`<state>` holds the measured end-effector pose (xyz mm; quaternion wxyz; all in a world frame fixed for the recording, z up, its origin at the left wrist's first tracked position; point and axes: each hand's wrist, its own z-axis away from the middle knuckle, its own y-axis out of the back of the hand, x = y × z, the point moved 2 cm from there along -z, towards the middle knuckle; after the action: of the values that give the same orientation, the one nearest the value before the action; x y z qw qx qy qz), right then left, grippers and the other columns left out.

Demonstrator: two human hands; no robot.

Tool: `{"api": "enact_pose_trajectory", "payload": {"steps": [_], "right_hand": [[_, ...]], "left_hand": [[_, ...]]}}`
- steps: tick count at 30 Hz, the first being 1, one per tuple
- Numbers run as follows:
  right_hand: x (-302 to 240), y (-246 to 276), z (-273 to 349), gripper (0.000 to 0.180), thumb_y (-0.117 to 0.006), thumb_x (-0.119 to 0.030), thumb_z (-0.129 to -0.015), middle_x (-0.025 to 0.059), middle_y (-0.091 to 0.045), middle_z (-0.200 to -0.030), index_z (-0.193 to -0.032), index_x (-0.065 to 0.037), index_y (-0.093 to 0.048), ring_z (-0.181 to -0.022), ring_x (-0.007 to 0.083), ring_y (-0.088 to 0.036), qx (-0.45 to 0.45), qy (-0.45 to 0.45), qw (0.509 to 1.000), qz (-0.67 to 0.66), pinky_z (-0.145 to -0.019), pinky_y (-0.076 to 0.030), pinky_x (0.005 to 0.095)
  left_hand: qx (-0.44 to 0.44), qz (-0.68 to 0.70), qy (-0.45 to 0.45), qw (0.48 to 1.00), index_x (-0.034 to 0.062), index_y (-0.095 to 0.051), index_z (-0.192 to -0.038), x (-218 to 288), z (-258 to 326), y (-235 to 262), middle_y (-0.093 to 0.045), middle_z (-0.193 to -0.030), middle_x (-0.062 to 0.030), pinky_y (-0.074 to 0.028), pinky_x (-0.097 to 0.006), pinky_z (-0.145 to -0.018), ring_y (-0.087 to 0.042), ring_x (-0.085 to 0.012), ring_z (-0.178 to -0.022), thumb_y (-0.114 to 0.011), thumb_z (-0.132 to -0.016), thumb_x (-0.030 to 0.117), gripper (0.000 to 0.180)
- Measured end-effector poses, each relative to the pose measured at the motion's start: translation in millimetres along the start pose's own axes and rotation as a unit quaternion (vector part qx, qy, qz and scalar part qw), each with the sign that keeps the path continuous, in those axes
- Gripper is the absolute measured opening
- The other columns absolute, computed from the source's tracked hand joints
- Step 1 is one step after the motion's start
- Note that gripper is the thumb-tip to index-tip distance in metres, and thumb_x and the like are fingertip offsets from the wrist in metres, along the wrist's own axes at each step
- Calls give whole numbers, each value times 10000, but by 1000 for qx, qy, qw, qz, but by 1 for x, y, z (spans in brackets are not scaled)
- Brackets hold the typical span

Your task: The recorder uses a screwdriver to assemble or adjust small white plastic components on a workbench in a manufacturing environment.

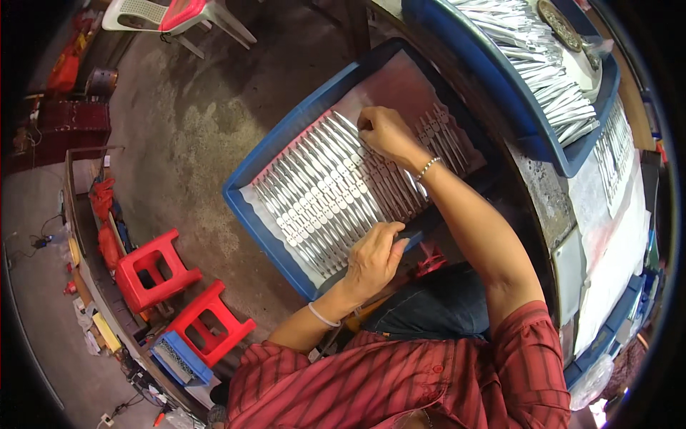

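- Hands: left hand (371, 261) curled on the blue tray (246, 187) rim; right hand (382, 132) pinched one metal strip (336, 186).
- Trays: two, the second tray (514, 107) on the workbench (543, 193).
- Red stools (153, 268): two, on concrete floor (186, 121).

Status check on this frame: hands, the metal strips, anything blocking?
Left hand on near ends of metal strips. Right hand pinching strips at far end. Blue tray on lap; nothing blocking.

Two red stools (153, 275) stand on the concrete floor (193, 121), with a small blue crate (179, 357) just beside the nearer one. A white chair (164, 14) sits at the far edge (a red cushion on it). A second blue tray (514, 107) of metal strips rests on the bench (614, 236).
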<state>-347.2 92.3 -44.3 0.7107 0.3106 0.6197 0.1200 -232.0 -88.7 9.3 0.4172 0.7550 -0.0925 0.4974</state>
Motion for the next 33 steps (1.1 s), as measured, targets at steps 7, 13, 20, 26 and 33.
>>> {"api": "enact_pose_trajectory", "payload": {"steps": [7, 13, 20, 26, 33], "right_hand": [[2, 8, 5, 208, -611, -93, -760, 221, -661, -846, -906, 52, -641, -830, 342, -659, -23, 13, 999, -33, -745, -497, 391], [-9, 58, 52, 193, -596, -86, -808, 189, -647, -822, -945, 47, -621, -762, 313, -643, 12, 42, 998, -39, -707, -491, 356], [-39, 153, 242, 131, -607, -46, -866, 158, -614, -837, -977, 21, -620, -728, 257, -607, 52, -24, 998, 38, -668, -477, 310], [-10, 168, 413, 179, -556, -23, -905, 56, -615, -875, -1072, 7, -609, -808, 126, -568, 235, -278, 931, 32, -733, -463, 257], [-4, 113, 494, 695, -714, -100, -793, 257, -589, -1010, -1372, -46, -334, -869, 419, -611, 144, -318, 932, 96, -753, -506, 414]], "left_hand": [[-5, -14, -9, 1000, -14, -566, -1044, 2, 2, -2, -598, -901, -169, -501, -380, -657, -617, -331, -763, -649, -834, 54, 236], [26, -38, -40, 998, -3, -579, -1014, 11, 5, -4, -602, -886, -162, -503, -386, -659, -615, -336, -756, -656, -807, 17, 222], [-166, 16, -7, 986, -10, -545, -1147, 42, 49, -69, -586, -1100, -203, -485, -437, -840, -586, -381, -989, -630, -840, 183, 373], [-371, 26, -28, 928, -62, -455, -1247, 68, 40, -181, -510, -1246, -265, -408, -423, -976, -528, -396, -1119, -389, -964, 490, 624], [-303, 793, 342, 403, 136, -322, -1459, 104, -9, -153, -265, -1529, -145, -181, -618, -1104, -245, -314, -1411, -297, -886, 698, 804]]}}
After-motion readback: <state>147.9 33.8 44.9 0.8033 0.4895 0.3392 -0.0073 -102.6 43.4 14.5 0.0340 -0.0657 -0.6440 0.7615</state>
